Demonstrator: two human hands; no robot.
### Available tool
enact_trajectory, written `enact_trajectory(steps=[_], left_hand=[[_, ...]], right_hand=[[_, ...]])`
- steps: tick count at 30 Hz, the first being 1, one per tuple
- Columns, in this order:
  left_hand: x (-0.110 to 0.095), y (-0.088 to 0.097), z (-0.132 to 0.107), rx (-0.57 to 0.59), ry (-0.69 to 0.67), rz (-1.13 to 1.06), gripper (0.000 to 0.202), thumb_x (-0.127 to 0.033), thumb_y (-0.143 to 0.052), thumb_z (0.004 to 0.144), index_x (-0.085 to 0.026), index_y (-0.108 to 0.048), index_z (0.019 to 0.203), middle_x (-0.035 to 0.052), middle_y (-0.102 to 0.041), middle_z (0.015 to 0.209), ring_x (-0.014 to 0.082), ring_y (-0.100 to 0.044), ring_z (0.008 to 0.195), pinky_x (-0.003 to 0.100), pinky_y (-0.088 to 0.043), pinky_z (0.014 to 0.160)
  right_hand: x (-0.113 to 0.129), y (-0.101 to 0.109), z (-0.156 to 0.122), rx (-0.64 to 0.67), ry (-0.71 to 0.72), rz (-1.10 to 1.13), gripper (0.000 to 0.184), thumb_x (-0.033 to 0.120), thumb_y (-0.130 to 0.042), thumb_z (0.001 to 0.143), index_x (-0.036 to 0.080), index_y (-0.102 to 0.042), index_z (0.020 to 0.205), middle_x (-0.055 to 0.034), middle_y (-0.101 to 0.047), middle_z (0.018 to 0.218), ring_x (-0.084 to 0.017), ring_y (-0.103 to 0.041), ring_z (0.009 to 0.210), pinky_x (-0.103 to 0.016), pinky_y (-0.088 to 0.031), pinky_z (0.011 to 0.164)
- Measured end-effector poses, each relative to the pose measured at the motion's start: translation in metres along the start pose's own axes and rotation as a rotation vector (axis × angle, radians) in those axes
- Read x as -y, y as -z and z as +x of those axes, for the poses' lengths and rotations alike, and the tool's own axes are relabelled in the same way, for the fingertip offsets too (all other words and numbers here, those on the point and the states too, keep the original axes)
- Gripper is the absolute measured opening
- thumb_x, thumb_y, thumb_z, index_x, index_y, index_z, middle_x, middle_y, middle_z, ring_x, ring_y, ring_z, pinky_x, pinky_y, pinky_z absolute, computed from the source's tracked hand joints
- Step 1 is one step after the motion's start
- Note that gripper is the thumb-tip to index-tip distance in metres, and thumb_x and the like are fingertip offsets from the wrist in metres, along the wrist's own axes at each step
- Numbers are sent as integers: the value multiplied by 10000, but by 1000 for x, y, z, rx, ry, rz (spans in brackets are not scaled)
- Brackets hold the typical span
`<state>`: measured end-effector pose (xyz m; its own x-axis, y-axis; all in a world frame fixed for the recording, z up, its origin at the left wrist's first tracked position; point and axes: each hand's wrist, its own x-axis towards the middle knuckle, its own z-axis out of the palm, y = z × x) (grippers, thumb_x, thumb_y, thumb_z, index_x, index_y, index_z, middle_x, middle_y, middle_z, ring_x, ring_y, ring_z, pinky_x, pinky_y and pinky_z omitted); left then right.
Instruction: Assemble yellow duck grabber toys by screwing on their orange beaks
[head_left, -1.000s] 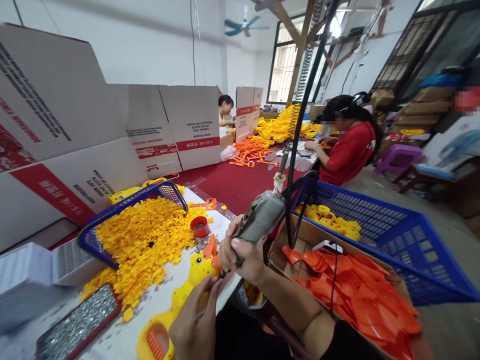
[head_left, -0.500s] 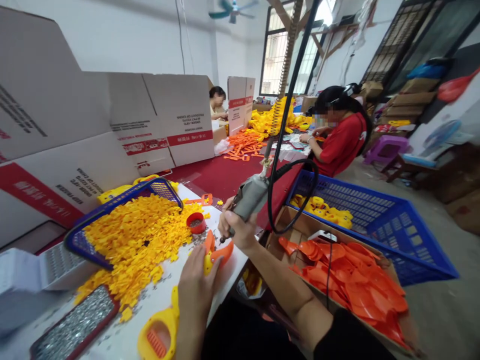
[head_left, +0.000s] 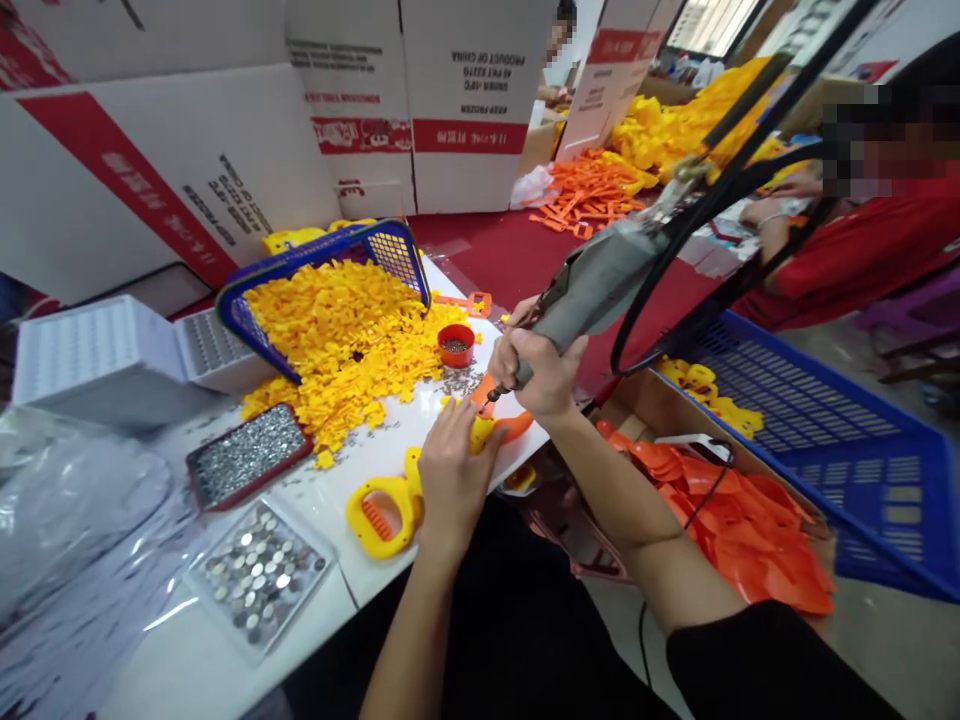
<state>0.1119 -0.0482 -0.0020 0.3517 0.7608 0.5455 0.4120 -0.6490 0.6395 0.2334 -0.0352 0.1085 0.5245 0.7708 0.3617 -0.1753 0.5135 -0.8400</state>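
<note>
My right hand (head_left: 541, 365) is closed around the grey body of an electric screwdriver (head_left: 592, 285), which slants down to the left. The screwdriver's bit (head_left: 489, 398) meets the yellow part near my left fingertips; the exact contact point is too small to make out. With my left hand (head_left: 455, 465) I grip a yellow plastic toy (head_left: 384, 515) against the white tabletop. Its ring-shaped handle sticks out on the left of my hand, and orange flaps (head_left: 516, 428) show on the right. My fingers hide its middle.
Yellow pieces spill from a tipped blue basket (head_left: 409, 262). Nearby are a red cup (head_left: 456, 345) of screws, a tray (head_left: 251, 455) of small metal parts and a bag of discs (head_left: 259, 572). Orange parts (head_left: 720, 530) fill a carton at right, beside a blue crate (head_left: 892, 450). A co-worker (head_left: 847, 240) sits beyond.
My view has tilted down and swung left. The screwdriver's bit has come down from above the toy's orange flaps onto its yellow part. Both hands keep their hold.
</note>
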Motion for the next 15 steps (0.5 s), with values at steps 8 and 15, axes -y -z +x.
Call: enact_trajectory(steps=[8,15], left_hand=[[-3,-2,-2,6,58,-15,455,-501,-702,890,-188,-676,1220,123,-743,1228,281,-683,1203,401,-562,1043],[-4,0,1,10,71,-41,455,-452,-713,894,-150,-654,1229,147,-741,1222,272,-693,1185,352,-570,1010]], right_hand=[[1,-1,-4,-12,2,-114,349,509,-711,734,260,-473,787,124,-369,425,-65,-307,284,-232,-320,325],[-11,-3,-11,97,28,-119,272,392,-669,789,258,-433,816,126,-408,458,-57,-327,310,-222,-339,354]])
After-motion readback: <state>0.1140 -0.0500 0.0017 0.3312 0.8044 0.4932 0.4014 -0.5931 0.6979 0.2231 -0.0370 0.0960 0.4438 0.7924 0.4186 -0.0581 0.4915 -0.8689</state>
